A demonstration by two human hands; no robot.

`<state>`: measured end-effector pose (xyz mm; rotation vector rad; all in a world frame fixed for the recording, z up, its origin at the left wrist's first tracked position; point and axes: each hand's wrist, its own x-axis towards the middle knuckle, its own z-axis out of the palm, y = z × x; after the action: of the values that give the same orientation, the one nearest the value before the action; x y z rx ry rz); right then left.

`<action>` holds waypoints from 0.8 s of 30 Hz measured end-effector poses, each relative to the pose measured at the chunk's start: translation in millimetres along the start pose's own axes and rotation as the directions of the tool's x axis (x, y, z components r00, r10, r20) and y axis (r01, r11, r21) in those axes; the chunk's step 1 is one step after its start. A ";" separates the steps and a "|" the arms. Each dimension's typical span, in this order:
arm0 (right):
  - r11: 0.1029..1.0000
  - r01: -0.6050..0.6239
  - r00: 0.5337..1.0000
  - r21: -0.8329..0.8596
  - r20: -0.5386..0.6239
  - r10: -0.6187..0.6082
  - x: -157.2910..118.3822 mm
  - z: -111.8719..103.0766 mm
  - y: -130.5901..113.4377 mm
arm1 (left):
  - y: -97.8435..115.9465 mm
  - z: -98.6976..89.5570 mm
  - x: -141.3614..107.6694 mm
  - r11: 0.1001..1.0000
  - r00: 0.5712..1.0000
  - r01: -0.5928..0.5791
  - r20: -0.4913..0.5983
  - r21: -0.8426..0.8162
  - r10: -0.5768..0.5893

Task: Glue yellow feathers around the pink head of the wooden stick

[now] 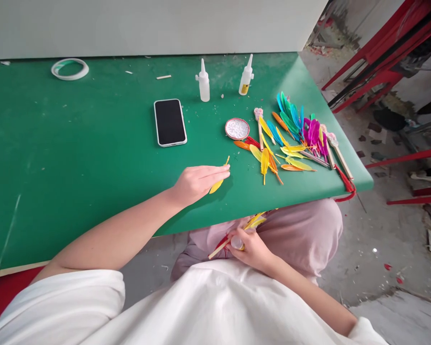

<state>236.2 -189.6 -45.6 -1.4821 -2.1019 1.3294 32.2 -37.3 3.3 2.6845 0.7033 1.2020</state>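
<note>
Head view, left hand: the left hand (200, 180) is above the green table (93, 143) near its front edge, fingers straight and close together, a yellow feather (215, 186) held beneath them; the thumb is hidden.
Yellow feather: it slants under the fingertips, its stalk end showing past them and its broad end on the near side; whether it touches the table, I cannot tell.
Right hand: the right hand (250, 247) is below the table edge, over the lap, curled around a small bottle (236, 243) and a wooden stick (218, 250).
Wooden stick: it is tilted, with something red alongside and yellow feathers (255, 221) at its far end; the fingers hide part of it.
Loose feathers: yellow and orange ones (265, 162) lie on the table to the right of the left hand; blue and green ones (293, 117) and purple ones (312, 132) lie beyond.
Other sticks: one with a pink and white tip (258, 113) lies beside the feathers; more sticks (341, 157) lie at the right end, near a red tassel (345, 180) at the edge.
Dish: a round dish (237, 139) with small white bits inside is left of the feathers.
Back of table: two upright glue bottles (204, 88) stand apart, the phone (170, 122) lies flat to their left, and a tape roll (70, 77) lies farther left.
Beyond: red stools (384, 76) stand on the littered floor (366, 244).
</note>
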 end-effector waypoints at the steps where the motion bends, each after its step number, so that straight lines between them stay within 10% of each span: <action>1: 0.998 -0.020 1.000 0.066 -0.005 0.021 -5.2 -2.5 -2.5 | -0.3 0.2 -0.1 1.000 1.000 0.003 0.000 -0.001 -0.003; 8: 0.918 -0.091 0.966 0.386 -0.190 0.176 -51.0 -1.6 -9.4 | -4.8 4.3 -2.4 0.999 0.997 0.049 -0.062 -0.023 -0.051; 13: 0.984 0.095 0.888 0.149 -0.460 -0.016 -57.5 -15.4 -16.5 | -7.7 6.0 -3.1 0.996 0.992 0.076 -0.096 -0.050 -0.081; 18: 0.985 -0.017 0.989 -0.171 -0.149 -0.009 -1.9 -83.7 -54.3 | -11.1 -1.9 -1.1 0.992 0.964 0.126 -0.239 0.030 -0.115; 24: 0.788 0.072 0.987 -0.612 0.159 0.033 98.4 -123.3 -94.7 | -21.9 -13.5 0.1 0.972 0.911 0.204 -0.387 0.120 -0.143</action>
<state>211.7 -47.4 68.7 -1.5965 -2.8351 0.7888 14.5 -19.0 6.3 2.4581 1.1078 1.6977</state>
